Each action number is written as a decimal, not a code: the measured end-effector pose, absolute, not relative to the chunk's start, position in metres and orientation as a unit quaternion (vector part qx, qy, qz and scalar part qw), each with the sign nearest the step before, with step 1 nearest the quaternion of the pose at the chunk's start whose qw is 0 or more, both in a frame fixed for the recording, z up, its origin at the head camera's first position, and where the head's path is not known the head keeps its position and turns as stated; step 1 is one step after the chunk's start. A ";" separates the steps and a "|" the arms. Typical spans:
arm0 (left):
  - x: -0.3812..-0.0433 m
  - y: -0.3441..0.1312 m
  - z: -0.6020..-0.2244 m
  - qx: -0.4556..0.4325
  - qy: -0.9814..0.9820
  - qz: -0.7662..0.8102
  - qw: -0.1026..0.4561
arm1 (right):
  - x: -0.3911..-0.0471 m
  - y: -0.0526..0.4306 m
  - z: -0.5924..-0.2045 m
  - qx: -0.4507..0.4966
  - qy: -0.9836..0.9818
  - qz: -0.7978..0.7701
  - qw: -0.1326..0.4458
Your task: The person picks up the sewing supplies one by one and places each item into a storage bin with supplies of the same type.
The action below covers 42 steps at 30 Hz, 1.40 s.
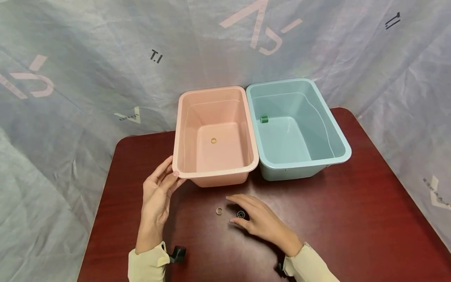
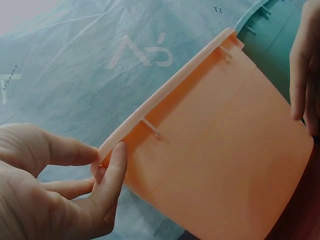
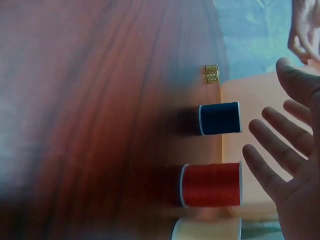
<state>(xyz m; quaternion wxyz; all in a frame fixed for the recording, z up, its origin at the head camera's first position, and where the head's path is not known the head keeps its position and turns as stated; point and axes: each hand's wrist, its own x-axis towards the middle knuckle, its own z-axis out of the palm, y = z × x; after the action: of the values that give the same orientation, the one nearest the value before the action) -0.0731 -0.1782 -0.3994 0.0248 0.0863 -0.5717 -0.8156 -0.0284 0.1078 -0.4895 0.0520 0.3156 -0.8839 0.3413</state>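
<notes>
My left hand (image 1: 156, 196) pinches the rim at the near left corner of a pink basin (image 1: 218, 175), thumb and fingers on either side in the left wrist view. A small gold ring (image 1: 213, 140) lies inside that basin. Over the table, my right hand (image 1: 262, 219) has its thumb and fingers apart and holds nothing. Near its fingertips stand a dark blue thread spool (image 3: 220, 118) and another gold ring (image 1: 219, 211). The right wrist view also reveals a red thread spool (image 3: 211, 185) and a cream spool (image 3: 207, 230), both hidden by the hand in the head view.
A light blue basin (image 1: 306, 162) stands right beside the pink one, with a green thread spool (image 1: 264, 119) in it. Both basins rest on a dark red table (image 1: 380, 219) against a printed grey cloth (image 1: 105, 90).
</notes>
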 end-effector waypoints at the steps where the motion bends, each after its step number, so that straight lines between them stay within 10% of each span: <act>1: -0.073 -0.178 -0.399 0.087 -0.571 -0.816 0.026 | -0.031 0.106 -0.490 0.317 -0.885 0.338 0.049; 42: -0.073 -0.178 -0.399 0.099 -0.584 -0.806 0.017 | -0.062 0.059 -0.504 0.351 -0.903 0.246 0.012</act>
<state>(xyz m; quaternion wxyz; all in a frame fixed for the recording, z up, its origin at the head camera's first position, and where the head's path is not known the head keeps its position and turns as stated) -0.0728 -0.1784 -0.3988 0.0166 0.0989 -0.5837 -0.8057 -0.0619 0.0592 -0.5043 0.0121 0.3509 -0.9035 0.2460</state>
